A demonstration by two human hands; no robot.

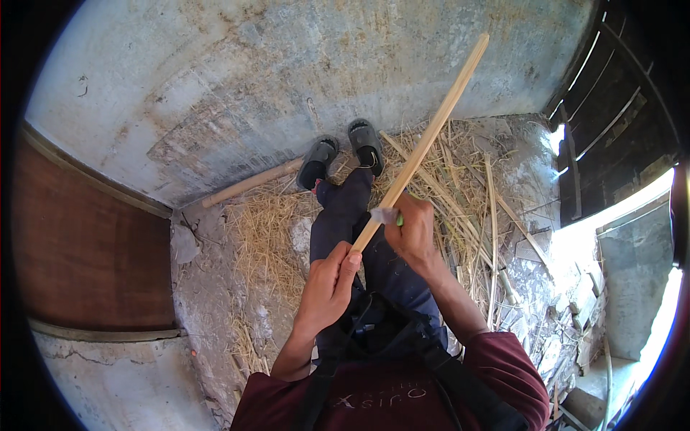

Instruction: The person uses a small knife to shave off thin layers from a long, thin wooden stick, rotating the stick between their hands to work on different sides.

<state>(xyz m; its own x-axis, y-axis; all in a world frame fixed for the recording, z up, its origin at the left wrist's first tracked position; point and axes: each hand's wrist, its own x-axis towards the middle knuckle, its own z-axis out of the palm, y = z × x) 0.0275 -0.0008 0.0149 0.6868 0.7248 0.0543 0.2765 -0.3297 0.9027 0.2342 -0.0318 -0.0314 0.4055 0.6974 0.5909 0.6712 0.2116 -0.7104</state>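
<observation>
A long, pale strip of wood or bamboo (435, 129) slants up and to the right in front of me, its far end raised against the wall. Around its near end my left hand (329, 285) is closed, thumb on top. Partway along the strip, my right hand (413, 228) grips a knife (384, 215) by what looks like a green handle, mostly hidden in the fist. The knife's flat blade lies across the strip and appears to touch it.
Straw-like shavings (266, 241) litter the floor, with several loose strips (493, 215) to the right. A round pole (255, 182) lies along the stained wall (259, 93). Rubble (568, 323) is heaped at the right, and a brown panel (86, 237) stands at the left.
</observation>
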